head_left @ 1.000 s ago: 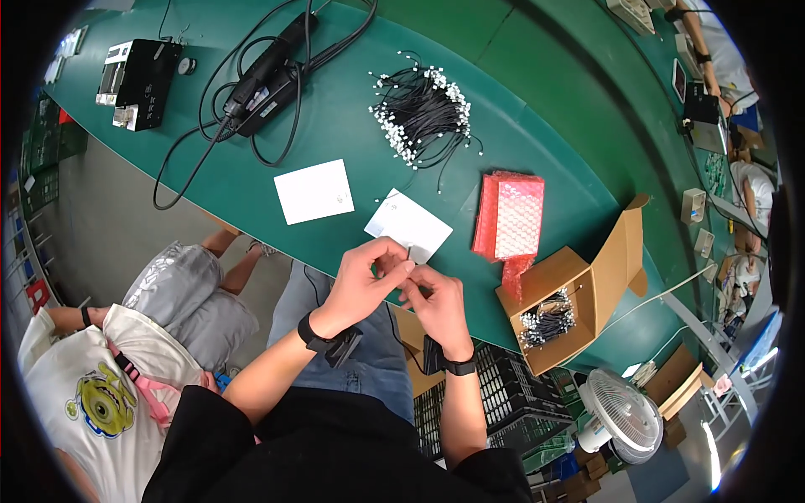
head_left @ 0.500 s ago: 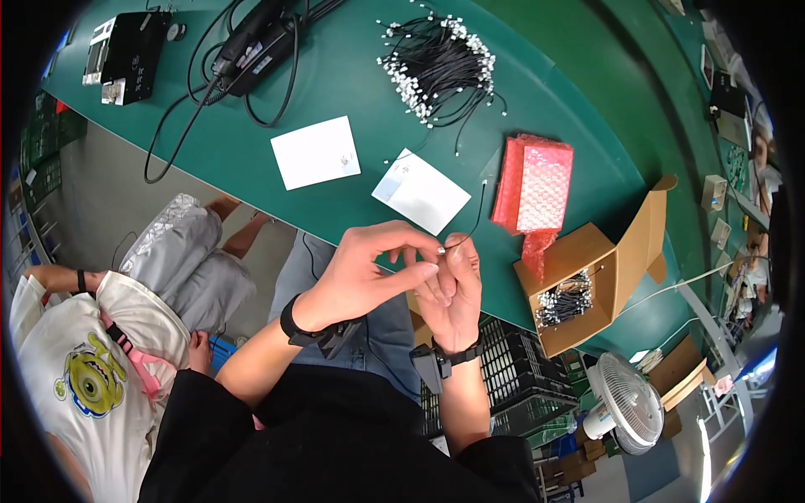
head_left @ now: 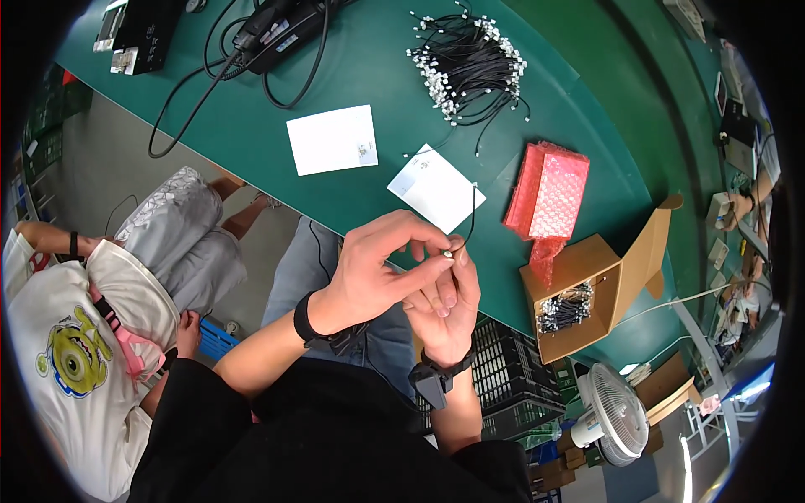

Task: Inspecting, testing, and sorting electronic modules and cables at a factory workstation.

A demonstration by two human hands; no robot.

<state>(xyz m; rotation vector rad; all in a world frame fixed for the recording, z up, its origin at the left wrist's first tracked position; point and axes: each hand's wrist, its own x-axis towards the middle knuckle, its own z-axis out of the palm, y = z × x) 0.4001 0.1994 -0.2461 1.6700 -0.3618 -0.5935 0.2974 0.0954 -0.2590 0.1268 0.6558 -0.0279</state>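
Note:
A short black cable (head_left: pixel 473 211) with small connector ends is pinched between my hands, just in front of the table's near edge. My left hand (head_left: pixel 373 264) has thumb and forefinger closed on the small pale connector at its near end. My right hand (head_left: pixel 444 306) grips the cable beside that connector between thumb and forefinger, its other fingers curled. The free end sticks up past my fingertips, over a white card (head_left: pixel 436 186). Beyond lies a heap of similar black cables (head_left: pixel 474 67) with white connectors.
Right of my hands stand red bubble wrap (head_left: pixel 549 193) and an open cardboard box (head_left: pixel 558 345) holding more cables. Another white card (head_left: pixel 333 141) and a black corded device (head_left: pixel 281 38) lie to the left. A seated person (head_left: pixel 92 335) is at my left, a fan (head_left: pixel 616 411) at lower right.
The cable's free end has swung left and now stands more upright. Both hands stay pinched together on it. The view has shifted slightly, so the tabletop things appear further right.

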